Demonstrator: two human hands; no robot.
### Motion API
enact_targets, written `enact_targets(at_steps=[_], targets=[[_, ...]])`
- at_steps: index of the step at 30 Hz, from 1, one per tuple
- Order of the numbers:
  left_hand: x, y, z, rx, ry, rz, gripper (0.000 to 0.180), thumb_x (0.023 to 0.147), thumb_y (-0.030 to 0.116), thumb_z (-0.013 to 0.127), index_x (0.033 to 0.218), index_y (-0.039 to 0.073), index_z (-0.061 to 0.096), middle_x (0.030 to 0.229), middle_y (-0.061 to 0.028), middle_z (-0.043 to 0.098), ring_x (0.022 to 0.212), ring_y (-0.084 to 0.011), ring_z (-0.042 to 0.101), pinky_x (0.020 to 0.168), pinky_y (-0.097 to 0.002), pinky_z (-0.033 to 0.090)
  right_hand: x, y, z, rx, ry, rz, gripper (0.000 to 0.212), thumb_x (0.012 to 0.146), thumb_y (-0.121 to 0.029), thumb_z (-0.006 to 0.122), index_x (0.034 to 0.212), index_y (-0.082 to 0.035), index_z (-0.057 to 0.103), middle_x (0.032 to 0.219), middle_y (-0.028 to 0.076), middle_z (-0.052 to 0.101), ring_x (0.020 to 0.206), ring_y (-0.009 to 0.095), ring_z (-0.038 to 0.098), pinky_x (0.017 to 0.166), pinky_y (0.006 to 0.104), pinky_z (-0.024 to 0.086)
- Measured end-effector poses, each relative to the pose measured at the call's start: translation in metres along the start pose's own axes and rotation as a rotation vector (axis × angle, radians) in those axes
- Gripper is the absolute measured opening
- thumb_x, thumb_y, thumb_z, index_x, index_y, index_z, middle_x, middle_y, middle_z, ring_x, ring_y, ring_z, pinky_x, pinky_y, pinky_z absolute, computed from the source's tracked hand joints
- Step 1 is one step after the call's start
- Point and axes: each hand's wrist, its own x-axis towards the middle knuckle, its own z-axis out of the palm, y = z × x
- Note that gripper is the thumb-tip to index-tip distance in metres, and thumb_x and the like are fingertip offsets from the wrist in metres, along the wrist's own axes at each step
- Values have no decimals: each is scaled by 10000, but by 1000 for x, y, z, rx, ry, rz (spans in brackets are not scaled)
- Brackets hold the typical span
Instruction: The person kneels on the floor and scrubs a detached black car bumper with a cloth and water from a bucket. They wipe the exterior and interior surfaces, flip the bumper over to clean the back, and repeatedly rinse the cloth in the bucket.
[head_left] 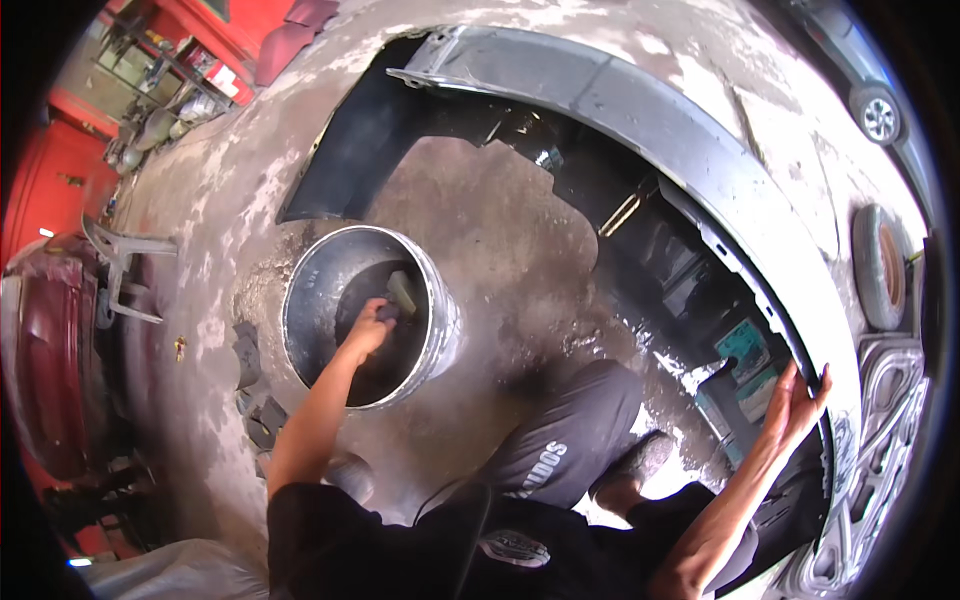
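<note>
My left hand [370, 330] reaches down into a round metal-grey bucket [437, 345], its fingers closed on a small dark piece [388, 313] whose kind I cannot make out. Just past the fingertips, inside the bucket, is a greenish-grey block [402, 292]. A large grey car bumper [640, 115] curves round from the far side to my right, its black inner face showing. On the right, my right hand [792, 408] grips the bumper's edge, with the thumb and fingers on either side of it.
Dark scraps like sandpaper [266, 420] lie on the wet concrete floor left of the bucket. Farther left are a plastic chair [125, 265] and a dark red car part [50, 360]. At right stand a tyre [880, 268], metal panels [885, 400] and a parked car [850, 50].
</note>
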Motion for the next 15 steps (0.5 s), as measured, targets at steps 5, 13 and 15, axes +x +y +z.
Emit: enact_targets(at_steps=[5, 13, 15], targets=[[28, 3, 27, 414, -144, 70, 578, 843, 105, 629, 1399, 18, 494, 1229, -189, 638, 1095, -296, 614, 940, -399, 480, 14, -6, -15, -62, 18, 1, 423, 894, -57, 682, 1249, 91, 506, 1242, 248, 582, 1153, 317, 592, 1036, 438, 518], [-64, 127, -55, -895, 93, 490, 339, 819, 40, 575, 1155, 5, 602, 951, -125, 683, 841, -223, 688, 742, -379, 592, 6, 9, -12, -83, 57, 65, 272, 891, -63, 694, 1128, 50, 620, 1173, 204, 665, 1104, 303, 647, 975, 444, 557], [-61, 166, -44, -1205, 34, 544, 366, 941, 114, 544, 1298, 42, 513, 1147, -183, 646, 993, -286, 680, 836, -481, 583, 6, 13, -7, -104, 106, 28, 255, 892, -62, 691, 1111, 49, 624, 1160, 199, 670, 1092, 304, 653, 974, 444, 558]])
